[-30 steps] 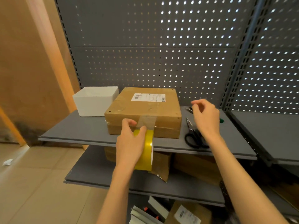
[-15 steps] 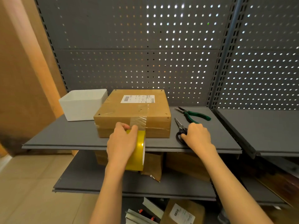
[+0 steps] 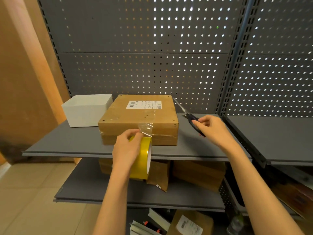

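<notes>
Head view:
- left hand [image 3: 126, 150] grips yellow tape roll [image 3: 142, 160], held at front edge of shelf [image 3: 67, 143].
- clear tape strip [image 3: 145, 128] runs from roll toward 12 o'clock, up front face onto top of cardboard box [image 3: 140, 119].
- right hand [image 3: 215, 129], at 3 o'clock from box, fingers curled round scissors [image 3: 194, 122]; blades point toward 11 o'clock, apart from strip.
- strip lies at 9 o'clock from right hand; cut likely crosses strip's long axis just above roll.
</notes>
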A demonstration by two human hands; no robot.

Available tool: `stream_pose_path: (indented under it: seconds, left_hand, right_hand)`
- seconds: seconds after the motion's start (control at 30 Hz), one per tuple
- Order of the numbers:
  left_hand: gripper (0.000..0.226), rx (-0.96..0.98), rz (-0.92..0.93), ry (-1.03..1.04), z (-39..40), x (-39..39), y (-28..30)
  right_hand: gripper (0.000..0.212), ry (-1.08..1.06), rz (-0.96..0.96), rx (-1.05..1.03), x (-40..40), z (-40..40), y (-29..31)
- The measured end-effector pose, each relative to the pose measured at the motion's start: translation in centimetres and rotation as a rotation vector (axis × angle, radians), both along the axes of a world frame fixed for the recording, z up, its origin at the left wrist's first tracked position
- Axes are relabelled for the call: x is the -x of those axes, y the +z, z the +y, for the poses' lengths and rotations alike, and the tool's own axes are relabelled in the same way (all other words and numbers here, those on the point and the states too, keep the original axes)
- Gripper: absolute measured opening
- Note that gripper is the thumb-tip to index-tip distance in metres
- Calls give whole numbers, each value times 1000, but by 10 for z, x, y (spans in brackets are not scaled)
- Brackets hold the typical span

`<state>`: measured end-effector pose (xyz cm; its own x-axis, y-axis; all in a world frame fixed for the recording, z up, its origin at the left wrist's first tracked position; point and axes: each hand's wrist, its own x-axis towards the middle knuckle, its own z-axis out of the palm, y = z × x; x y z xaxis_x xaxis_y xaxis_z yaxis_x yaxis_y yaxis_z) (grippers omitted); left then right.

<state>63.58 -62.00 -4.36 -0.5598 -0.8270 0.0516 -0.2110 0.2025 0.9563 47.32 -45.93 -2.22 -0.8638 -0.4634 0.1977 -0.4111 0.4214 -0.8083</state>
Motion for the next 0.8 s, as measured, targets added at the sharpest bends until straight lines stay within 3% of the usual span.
stream_pose_path:
  seconds: [0.1,0.33,0.67,0.8]
  left_hand:
    - [22,-3,18,20,-2,-2,-1]
    - [15,-24,21,44,-7,-2,0]
    - [13,-21,47,75,-6,0,-2]
    - [14,-19,52,75,-5,0,-3]
  right_hand:
    - [17,215,-47,-55,-7,1,7]
    - [43,450,-41,-263,-13,10,6]
    - [45,518,-40,-426,-15,14,2]
    - [63,479,-75,-450,-12,18,3]
